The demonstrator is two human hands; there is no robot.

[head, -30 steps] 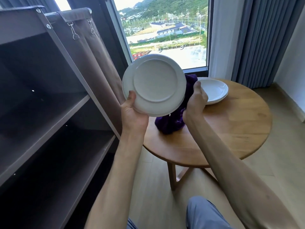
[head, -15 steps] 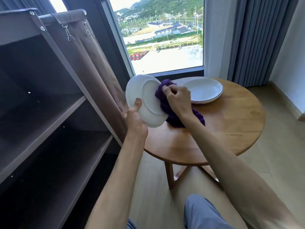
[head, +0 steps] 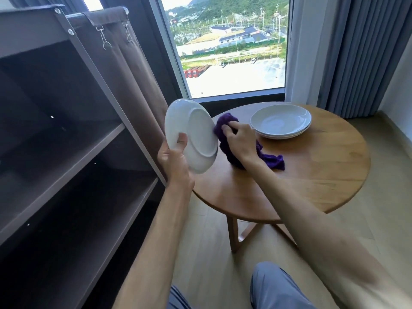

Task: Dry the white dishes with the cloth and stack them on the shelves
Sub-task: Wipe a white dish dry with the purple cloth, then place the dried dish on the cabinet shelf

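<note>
My left hand [head: 175,158] grips a white plate [head: 196,132] by its lower rim, tilted on edge with its underside facing me. My right hand [head: 239,141] holds a bunched purple cloth [head: 225,128] against the plate's right edge; the cloth's tail [head: 273,161] trails onto the round wooden table [head: 323,175]. A stack of white plates [head: 281,120] lies at the back of the table. Dark brown shelves [head: 73,152] stand on my left with nothing visible on them.
A brown fabric cover [head: 124,70] hangs at the shelf unit's right side, close to the plate. Behind the table are a window [head: 231,45] and grey curtains [head: 356,52]. My knees [head: 274,288] show at the bottom, above light wood floor.
The plate came down from in front of the window and turned edge-on. My right hand brought the cloth from behind the plate to its right edge, and the cloth's tail now lies on the table.
</note>
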